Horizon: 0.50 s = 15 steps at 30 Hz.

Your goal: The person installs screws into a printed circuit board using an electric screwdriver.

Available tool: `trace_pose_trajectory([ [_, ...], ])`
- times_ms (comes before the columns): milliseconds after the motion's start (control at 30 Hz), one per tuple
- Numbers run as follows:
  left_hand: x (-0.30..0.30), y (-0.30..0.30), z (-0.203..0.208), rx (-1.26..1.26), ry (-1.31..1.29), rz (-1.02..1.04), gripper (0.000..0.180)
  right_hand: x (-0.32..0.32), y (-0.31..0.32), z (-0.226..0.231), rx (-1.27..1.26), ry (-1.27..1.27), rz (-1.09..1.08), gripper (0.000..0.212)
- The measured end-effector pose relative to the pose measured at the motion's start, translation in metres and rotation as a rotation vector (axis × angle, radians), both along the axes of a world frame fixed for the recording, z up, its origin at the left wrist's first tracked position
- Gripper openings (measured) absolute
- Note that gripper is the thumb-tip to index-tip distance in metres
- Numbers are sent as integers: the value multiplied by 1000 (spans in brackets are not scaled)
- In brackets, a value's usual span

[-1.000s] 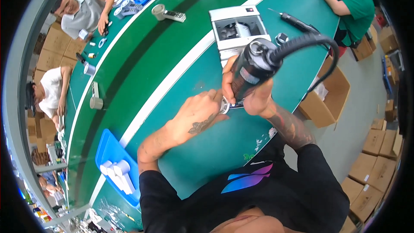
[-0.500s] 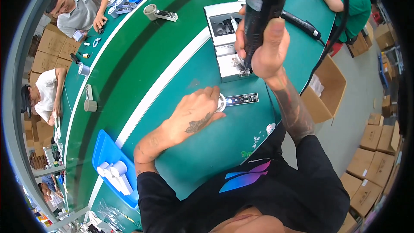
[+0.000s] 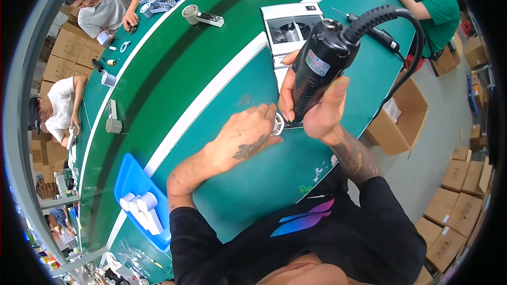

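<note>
My right hand (image 3: 325, 113) is wrapped round a black electric screwdriver (image 3: 322, 63), its corded end up and its lower end over the work. My left hand (image 3: 245, 134) lies on the green table, fingers closed on the rim of a white ring-shaped housing (image 3: 278, 125). The screwdriver's lower end is just to the right of that housing. My right hand and the tool hide most of the attached circuit board and the bit's tip. Behind the tool stands a white screw feeder (image 3: 290, 9), its lower part covered.
A second electric screwdriver (image 3: 383, 37) lies at the right. A blue tray (image 3: 127, 171) holds several white parts at the left. Grey handle-shaped units (image 3: 191, 15) sit on the darker green belt. An open carton (image 3: 409, 113) stands beside the table; co-workers (image 3: 108, 8) sit across.
My right hand has brought the screwdriver from the screw feeder toward me, down to the housing and circuit board. My left hand keeps its hold. The whole view has shifted slightly.
</note>
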<state>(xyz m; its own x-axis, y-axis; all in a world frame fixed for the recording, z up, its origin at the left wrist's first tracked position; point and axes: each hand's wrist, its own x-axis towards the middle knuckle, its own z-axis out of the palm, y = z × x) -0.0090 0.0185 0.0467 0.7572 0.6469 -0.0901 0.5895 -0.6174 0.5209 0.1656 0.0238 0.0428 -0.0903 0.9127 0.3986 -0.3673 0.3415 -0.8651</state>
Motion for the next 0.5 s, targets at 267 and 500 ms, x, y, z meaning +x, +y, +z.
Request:
trace_pose_trajectory([
  [267, -2, 1, -4, 3, 11, -13, 35, 2, -3, -8, -1, -9, 18, 98],
  [500, -4, 1, -6, 71, 52, -61, 48, 5, -5, -8, -34, 57, 31, 98],
])
